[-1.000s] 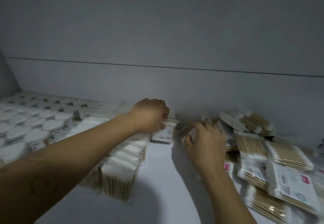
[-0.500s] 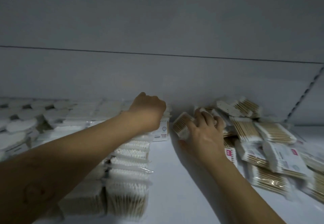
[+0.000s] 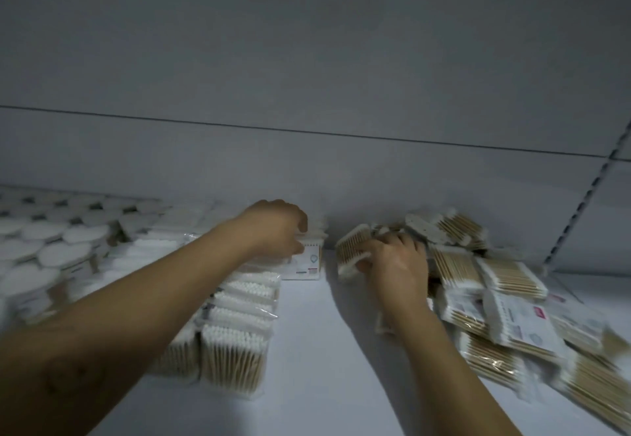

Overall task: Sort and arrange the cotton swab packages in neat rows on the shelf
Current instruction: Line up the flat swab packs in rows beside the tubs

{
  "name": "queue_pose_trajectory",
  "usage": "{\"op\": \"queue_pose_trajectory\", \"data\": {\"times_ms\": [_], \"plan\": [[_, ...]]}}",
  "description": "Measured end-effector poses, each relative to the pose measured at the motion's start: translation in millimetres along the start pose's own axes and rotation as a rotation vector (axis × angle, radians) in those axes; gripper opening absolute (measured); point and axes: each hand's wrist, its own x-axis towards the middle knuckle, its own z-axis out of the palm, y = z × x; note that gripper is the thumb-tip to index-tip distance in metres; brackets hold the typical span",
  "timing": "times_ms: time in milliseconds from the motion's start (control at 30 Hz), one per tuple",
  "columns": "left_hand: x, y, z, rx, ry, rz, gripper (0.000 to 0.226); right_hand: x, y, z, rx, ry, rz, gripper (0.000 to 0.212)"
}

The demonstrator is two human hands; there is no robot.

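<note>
A row of upright cotton swab packages (image 3: 239,340) runs from the shelf front to the back wall. My left hand (image 3: 276,230) grips the rearmost upright package (image 3: 307,263), whose printed label faces right. My right hand (image 3: 392,261) holds a single swab package (image 3: 351,247) by its end, lifted beside a loose heap of swab packages (image 3: 495,299) on the right.
Round white lidded tubs (image 3: 51,251) fill the shelf's left side. Bare white shelf surface (image 3: 314,350) lies between the row and the heap. A slotted shelf upright (image 3: 580,213) stands at the right against the grey back wall.
The view has tilted upward a little. My right hand has drawn its package slightly out of the heap toward the left. My left hand stays on the rearmost package.
</note>
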Motion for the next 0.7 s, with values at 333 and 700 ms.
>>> {"op": "queue_pose_trajectory", "data": {"times_ms": [333, 700], "plan": [[-53.2, 96.7, 47.0, -0.620, 0.641, -0.135, 0.057, 4.5, 33.3, -40.6, 0.892, 0.079, 0.195, 0.027], [-55.9, 122.9, 121.5, -0.873, 0.749, -0.305, 0.015, -34.5, 24.9, -18.7, 1.049, -0.201, -0.027, 0.028]]}}
